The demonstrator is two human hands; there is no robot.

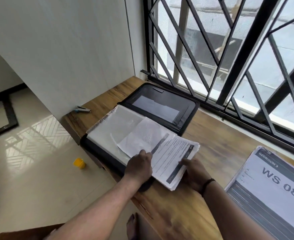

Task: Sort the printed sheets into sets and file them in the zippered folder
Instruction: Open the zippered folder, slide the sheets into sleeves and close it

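Gripping one sheet set (170,163), two hands (139,166) over one folder (160,108).

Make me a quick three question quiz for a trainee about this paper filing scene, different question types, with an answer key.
1. True or false: the zippered folder lies shut on the wooden counter.
2. Multiple choice: the set of sheets is held by A) left hand only, B) right hand only, C) both.
3. Fill in: the large print on the paper stack at the right reads ____.

Key: 1 false; 2 C; 3 WS 08.
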